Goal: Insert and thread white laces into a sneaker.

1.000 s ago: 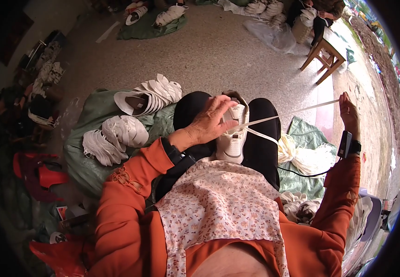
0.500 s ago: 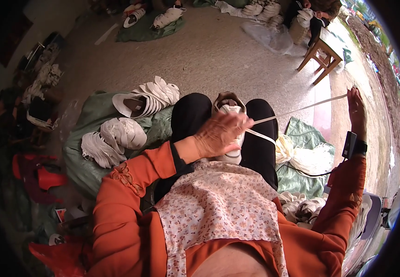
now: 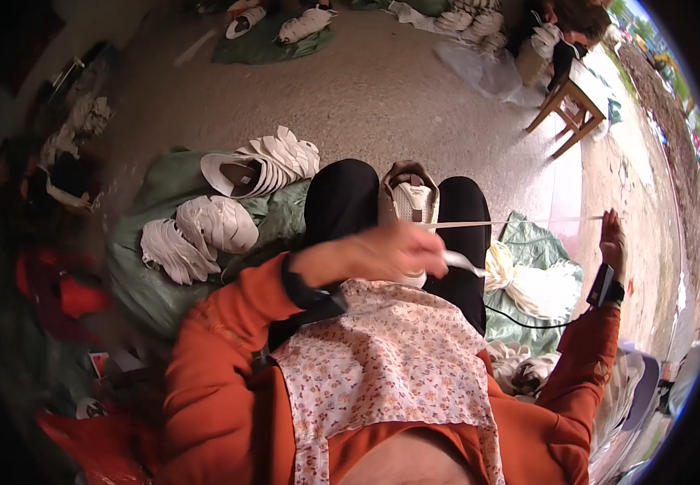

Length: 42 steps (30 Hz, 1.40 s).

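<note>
A whitish shoe (image 3: 412, 202) with a brown collar sits upright between my knees, its toe end mostly hidden by my left hand. My left hand (image 3: 390, 252), smeared by motion, is closed over the shoe's front, and a loose white lace end comes out at its fingers. From the shoe, a pale shoelace (image 3: 528, 221) runs taut and nearly level to the right. Far out at that side, my right hand (image 3: 611, 236) grips the lace's other end at its fingertips.
Stacked white shoe uppers (image 3: 277, 166) and more uppers (image 3: 204, 234) lie on a green sheet (image 3: 140, 283) at the left. A bundle of white laces (image 3: 532, 279) rests by my right knee. Ahead right are a wooden stool (image 3: 568, 113) and another person (image 3: 572, 28).
My right hand has come down and slightly inward, bringing the taut lace to nearly level. My left hand has moved lower over the shoe, showing more of its tongue.
</note>
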Each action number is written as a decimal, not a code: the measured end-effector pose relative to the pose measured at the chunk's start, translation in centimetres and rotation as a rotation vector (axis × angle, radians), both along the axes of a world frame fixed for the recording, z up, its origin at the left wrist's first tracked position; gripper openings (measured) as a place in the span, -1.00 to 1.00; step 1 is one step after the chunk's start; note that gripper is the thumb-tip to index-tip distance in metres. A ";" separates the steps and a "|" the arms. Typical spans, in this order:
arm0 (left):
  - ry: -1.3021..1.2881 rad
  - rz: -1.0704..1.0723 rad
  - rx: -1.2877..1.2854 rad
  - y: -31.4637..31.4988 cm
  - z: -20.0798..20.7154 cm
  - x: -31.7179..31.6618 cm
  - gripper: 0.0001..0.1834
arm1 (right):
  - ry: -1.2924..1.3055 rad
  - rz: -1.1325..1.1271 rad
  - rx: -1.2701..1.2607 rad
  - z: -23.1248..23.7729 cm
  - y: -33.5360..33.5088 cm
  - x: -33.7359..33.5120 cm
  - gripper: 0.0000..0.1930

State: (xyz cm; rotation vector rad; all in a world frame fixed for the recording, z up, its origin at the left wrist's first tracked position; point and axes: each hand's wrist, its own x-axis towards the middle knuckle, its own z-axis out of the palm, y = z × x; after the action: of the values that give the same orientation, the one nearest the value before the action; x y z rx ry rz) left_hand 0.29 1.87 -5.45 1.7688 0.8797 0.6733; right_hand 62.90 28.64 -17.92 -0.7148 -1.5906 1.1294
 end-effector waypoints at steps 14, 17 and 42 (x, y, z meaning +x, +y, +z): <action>0.293 0.516 -0.161 -4.5 -2.9 -8.9 -0.85 | -0.388 0.034 -0.060 3.8 -12.6 -36.1 -0.86; 0.300 0.392 0.431 -1.0 -1.1 -3.5 -0.91 | -0.634 0.078 0.525 4.3 -14.7 -39.7 -0.91; 0.205 0.236 0.119 7.3 -5.8 0.5 -0.90 | -0.801 0.317 0.091 5.7 -15.4 -41.0 -0.85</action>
State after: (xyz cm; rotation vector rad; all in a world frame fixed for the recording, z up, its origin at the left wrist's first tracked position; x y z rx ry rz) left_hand 0.75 9.21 -11.29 1.8808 1.2234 0.7161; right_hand 21.91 13.19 -12.19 -0.9429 -2.4827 1.0344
